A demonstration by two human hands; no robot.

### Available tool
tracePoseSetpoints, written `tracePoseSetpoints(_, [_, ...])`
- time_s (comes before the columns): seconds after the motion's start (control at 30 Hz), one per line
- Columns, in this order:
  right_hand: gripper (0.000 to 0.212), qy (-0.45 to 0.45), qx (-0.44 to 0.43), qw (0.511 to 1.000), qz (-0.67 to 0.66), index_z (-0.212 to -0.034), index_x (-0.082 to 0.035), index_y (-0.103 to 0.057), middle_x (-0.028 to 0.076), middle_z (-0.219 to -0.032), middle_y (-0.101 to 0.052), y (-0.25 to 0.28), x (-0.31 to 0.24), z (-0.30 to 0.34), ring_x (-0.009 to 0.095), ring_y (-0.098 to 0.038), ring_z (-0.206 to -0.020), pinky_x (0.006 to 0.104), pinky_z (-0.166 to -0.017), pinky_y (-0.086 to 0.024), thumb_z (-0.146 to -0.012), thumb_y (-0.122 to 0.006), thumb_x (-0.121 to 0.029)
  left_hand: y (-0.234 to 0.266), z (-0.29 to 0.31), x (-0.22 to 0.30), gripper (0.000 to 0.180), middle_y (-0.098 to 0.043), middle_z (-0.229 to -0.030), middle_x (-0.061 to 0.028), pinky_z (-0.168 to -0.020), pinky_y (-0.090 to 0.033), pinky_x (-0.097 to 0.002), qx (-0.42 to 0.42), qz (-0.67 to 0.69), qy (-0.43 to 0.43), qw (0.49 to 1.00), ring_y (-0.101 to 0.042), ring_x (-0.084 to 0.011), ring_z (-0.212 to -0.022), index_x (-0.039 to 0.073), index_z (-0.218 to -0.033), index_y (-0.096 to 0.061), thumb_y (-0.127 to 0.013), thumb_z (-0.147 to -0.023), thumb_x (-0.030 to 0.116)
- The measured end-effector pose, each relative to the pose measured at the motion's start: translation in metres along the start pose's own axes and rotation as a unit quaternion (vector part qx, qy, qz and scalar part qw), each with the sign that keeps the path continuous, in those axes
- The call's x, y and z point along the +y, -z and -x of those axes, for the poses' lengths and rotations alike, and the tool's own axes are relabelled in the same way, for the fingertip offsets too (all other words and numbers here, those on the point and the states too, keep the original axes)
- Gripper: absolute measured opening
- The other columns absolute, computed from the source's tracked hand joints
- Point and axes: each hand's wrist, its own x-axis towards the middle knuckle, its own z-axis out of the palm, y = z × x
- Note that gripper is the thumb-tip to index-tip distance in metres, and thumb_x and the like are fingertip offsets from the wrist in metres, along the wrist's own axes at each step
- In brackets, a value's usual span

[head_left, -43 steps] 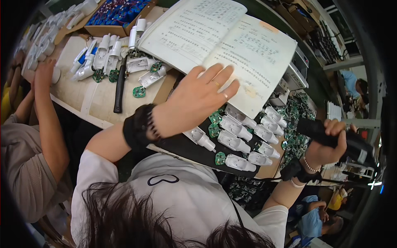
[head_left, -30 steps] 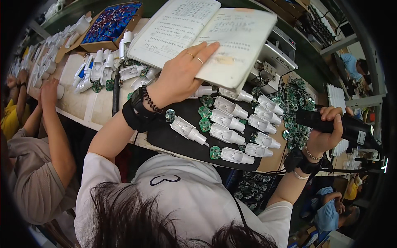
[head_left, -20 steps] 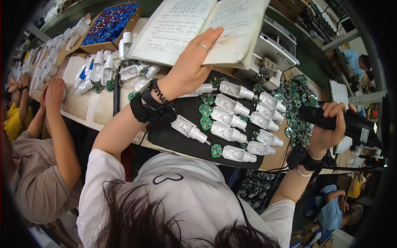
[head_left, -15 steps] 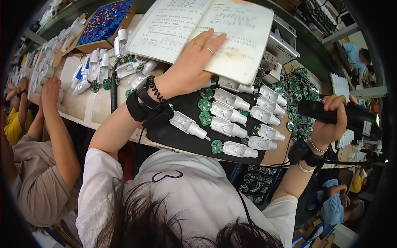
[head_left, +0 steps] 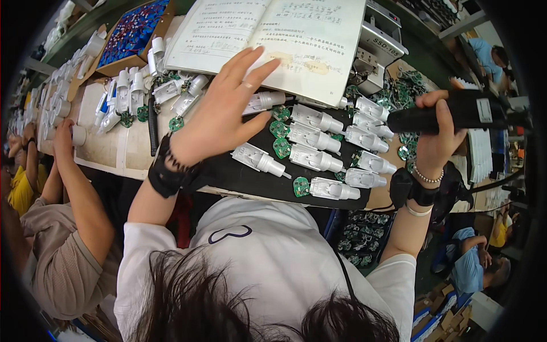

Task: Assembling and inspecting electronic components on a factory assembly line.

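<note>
My left hand (head_left: 222, 108) is open, its fingers spread over the near part of an open book (head_left: 228, 28) with printed pages and handwriting. Whether the fingertips touch the page, I cannot tell. In my right hand (head_left: 439, 128) is a black cylindrical handheld tool (head_left: 473, 109), gripped at its middle and pointing left. Below the book, white plastic housings (head_left: 315, 158) lie in rows on a black mat (head_left: 245, 185). Green round circuit boards (head_left: 281, 149) sit at the ends of several housings. One housing (head_left: 261, 159) lies just beneath my left wrist.
A grey metal machine (head_left: 373, 62) stands right of the book, with a heap of green circuit boards (head_left: 407, 85) beside it. At the back left is a cardboard box (head_left: 134, 34) of blue parts with wires. A co-worker's hand (head_left: 64, 137) rests at the bench on the left.
My left hand has come off the right-hand page and drawn back toward me and left, fingers spreading. My right hand has brought the black tool left and slightly up.
</note>
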Motion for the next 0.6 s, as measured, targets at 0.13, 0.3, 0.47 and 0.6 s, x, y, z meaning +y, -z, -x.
tracePoseSetpoints(0.13, [0.045, -0.017, 0.016, 0.998, 0.056, -0.128, 0.003, -0.037, 0.013, -0.091, -0.06, 0.007, 0.008, 0.001, 0.022, -0.057, -0.087, 0.0356, -0.087, -0.043, -0.087, -0.053, -0.006, 0.013, 0.034, 0.01, 0.065, -0.033, -0.141, -0.0171, -0.107, -0.027, -0.0411, -0.028, 0.046, 0.063, 0.997, -0.03, -0.035, -0.131, 0.007, -0.134, -0.041, -0.066, -0.074, 0.007])
tracePoseSetpoints(0.3, [0.046, -0.018, 0.03, 0.998, 0.044, -0.129, 0.004, -0.036, 0.015, -0.108, -0.058, 0.008, 0.013, 0.013, 0.023, -0.056, -0.101, 0.0337, -0.094, -0.04, -0.087, -0.054, -0.004, 0.008, 0.07, 0.011, 0.059, -0.037, -0.138, -0.0161, -0.106, -0.029, -0.0405, -0.023, 0.027, 0.118, 0.992, -0.034, -0.0342, -0.129, 0.007, -0.131, -0.045, -0.065, -0.076, 0.004])
tracePoseSetpoints(0.47, [0.048, 0.016, 0.148, 0.984, 0.097, -0.127, 0.001, -0.038, 0.012, -0.118, -0.053, -0.002, 0.014, 0.043, 0.019, -0.05, -0.111, 0.0307, -0.097, -0.037, -0.085, -0.059, -0.005, 0.01, 0.083, 0.015, 0.054, -0.04, -0.136, -0.0152, -0.105, -0.031, -0.0396, -0.002, 0.031, 0.128, 0.991, -0.036, -0.0336, -0.127, 0.006, -0.127, -0.048, -0.065, -0.076, 0.003])
tracePoseSetpoints(0.6, [0.042, 0.084, 0.17, 0.973, 0.134, -0.121, -0.001, -0.046, 0.009, -0.115, -0.054, -0.014, 0.006, 0.08, 0.019, -0.051, -0.108, 0.0317, -0.096, -0.039, -0.083, -0.061, -0.004, 0.011, 0.082, 0.021, 0.051, -0.042, -0.134, -0.0146, -0.104, -0.031, -0.039, -0.005, 0.042, 0.106, 0.994, -0.039, -0.0324, -0.126, 0.006, -0.125, -0.05, -0.065, -0.076, 0.002])
